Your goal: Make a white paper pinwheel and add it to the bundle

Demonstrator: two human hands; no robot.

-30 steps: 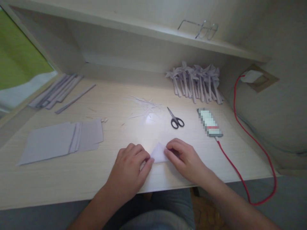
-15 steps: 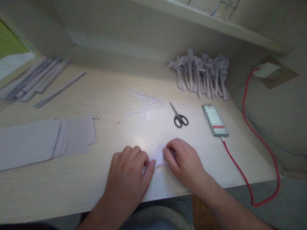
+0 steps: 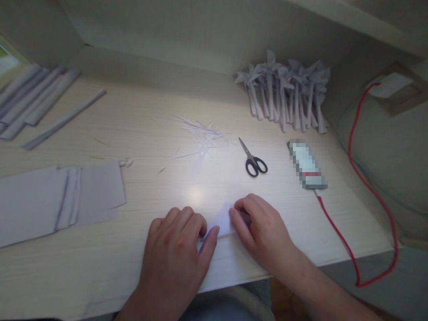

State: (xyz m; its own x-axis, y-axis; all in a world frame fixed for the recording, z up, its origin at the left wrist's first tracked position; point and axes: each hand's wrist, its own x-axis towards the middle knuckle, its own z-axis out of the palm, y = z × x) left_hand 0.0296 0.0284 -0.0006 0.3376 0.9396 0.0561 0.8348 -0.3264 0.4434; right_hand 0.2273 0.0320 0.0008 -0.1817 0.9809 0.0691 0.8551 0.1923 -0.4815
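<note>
Pale wood desk (image 3: 100,263), item one, bearing all else. Grey paper sheets (image 3: 50,203) at nine o'clock, overlapping. Folded paper pinwheels (image 3: 287,96) at one o'clock, bundled against the back wall. Red cable (image 3: 337,236) at three o'clock, running off the edge. Left hand (image 3: 174,254) and right hand (image 3: 262,229), both curled, fingertips pressing a small white folded paper (image 3: 222,220) flat between them at six o'clock; the paper lies equally near both, its peak toward twelve. Scissors (image 3: 254,160), closed, just past the right hand at twelve.
</note>
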